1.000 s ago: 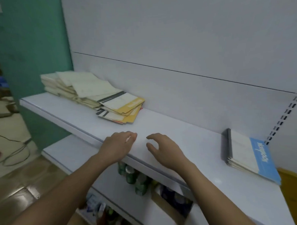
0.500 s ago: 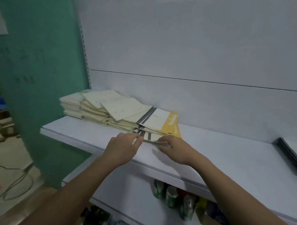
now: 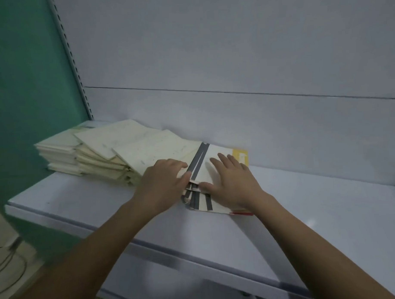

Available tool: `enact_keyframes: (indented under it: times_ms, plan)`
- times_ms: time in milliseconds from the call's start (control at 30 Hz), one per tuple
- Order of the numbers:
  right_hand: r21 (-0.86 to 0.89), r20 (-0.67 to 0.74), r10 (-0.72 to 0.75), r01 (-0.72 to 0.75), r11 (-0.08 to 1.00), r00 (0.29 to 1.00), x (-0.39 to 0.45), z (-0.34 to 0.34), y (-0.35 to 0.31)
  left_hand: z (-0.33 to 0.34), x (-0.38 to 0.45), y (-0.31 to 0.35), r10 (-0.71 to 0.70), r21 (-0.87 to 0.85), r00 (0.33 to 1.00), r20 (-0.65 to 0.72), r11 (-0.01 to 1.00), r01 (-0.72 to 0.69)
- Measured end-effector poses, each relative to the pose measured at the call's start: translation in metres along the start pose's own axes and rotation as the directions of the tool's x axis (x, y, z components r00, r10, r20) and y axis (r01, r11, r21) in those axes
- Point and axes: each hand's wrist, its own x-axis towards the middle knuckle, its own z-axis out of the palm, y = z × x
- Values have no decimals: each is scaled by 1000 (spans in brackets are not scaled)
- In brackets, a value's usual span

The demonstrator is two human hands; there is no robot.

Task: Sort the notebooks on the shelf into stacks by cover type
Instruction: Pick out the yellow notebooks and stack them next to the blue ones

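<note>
Looking through the head camera, my only view, I see a slumped pile of notebooks on the white shelf, lying against the back panel near the green wall. The cream notebooks fill the left part of the pile; the yellow-edged notebooks, with dark grey spine strips, spill out at its right end.

My left hand sits at the seam between the two cover types, fingers curled against the spine edges, grip closed loosely on that edge as far as I can judge. My right hand lies flat and released on top of the yellow-edged covers, thumb tucked at their near corner, pinning but not grasping.

What the coming move turns on, I judge: the yellow-edged set lies directly under my right hand and just right of my left. Its spines run from the near shelf edge toward the back panel, tilted slightly rightward. Bare shelf opens to the right, so the right hand is placed to draw that set away while the left holds back the cream ones.
</note>
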Motion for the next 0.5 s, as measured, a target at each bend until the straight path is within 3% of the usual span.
enact_keyframes:
  times_ms: [100,233,300,367,467,500]
  plan:
    - [-64,141,16,-7,998,990,13,18,-4,4,13,-20,5,29,1000,27,1000,-6]
    - [-175,106,-53,71,982,993,-4,14,-5,13,27,-29,26,60,1000,6,998,-26]
    - [-167,88,-92,105,980,992,-12,2,-9,15,33,-30,1,-64,1000,-27,998,-3]
    - [-10,61,-53,53,999,997,-15,-14,-13,13,39,-29,-32,-260,999,-33,965,23]
    - [317,-217,120,-46,947,969,-10,-33,-21,-3,50,-20,-27,-449,999,46,893,45]
    - [357,-316,152,-31,934,937,-8,-38,-26,-10,52,-16,-39,-573,991,126,813,105]
